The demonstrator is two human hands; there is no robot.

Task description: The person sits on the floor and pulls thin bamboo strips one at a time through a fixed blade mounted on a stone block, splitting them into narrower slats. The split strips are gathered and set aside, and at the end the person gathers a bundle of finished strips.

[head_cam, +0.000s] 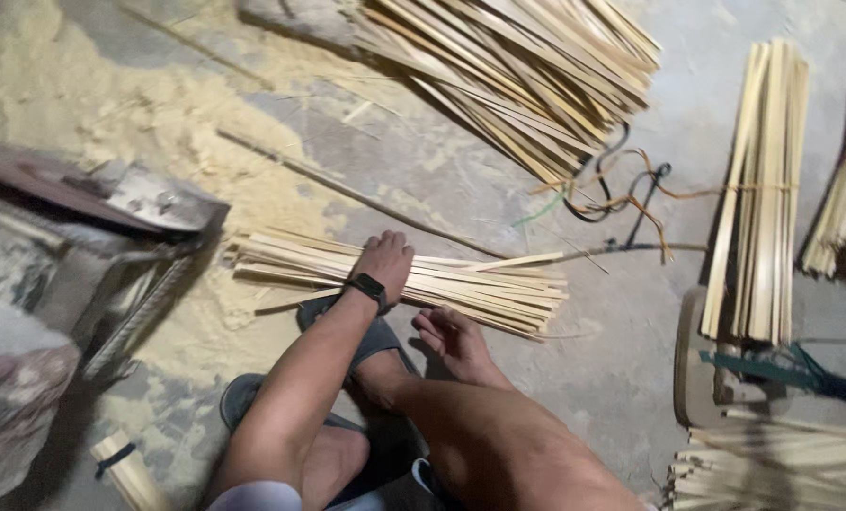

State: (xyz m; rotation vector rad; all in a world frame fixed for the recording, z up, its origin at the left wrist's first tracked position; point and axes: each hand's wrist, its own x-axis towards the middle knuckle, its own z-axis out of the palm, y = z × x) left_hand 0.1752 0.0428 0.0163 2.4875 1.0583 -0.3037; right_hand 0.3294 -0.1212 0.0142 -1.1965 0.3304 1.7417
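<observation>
A: Where does the pile of bamboo strips [461, 284] lie from the hands?

B: It lies flat on the concrete floor [593, 350], just in front of the person. Its long axis runs left to right, a little lower at the right end. The left hand [385, 263] rests on top of the pile near the middle, palm down, fingers curled loosely over the strips; it presses on them and does not pinch any. A dark wristwatch [370, 286] is on that wrist.

A: And the other hand?

B: The right hand [451, 339] is just beside the near edge of the pile, relaxed and half spread, holding nothing. I cannot tell if its fingertips touch the strips. So the left hand is the one already on the pile.

A: What is hard to see?

B: The machine [110, 246] at the left is blurred and partly cut off by the edge. The tied bundle [759, 189] at the right and the loose heap [527, 76] far behind are cut off too. The cords [622, 189] between them are tangled, and their ends are unclear. The near sandal [252, 393] is mostly hidden under the arm.
</observation>
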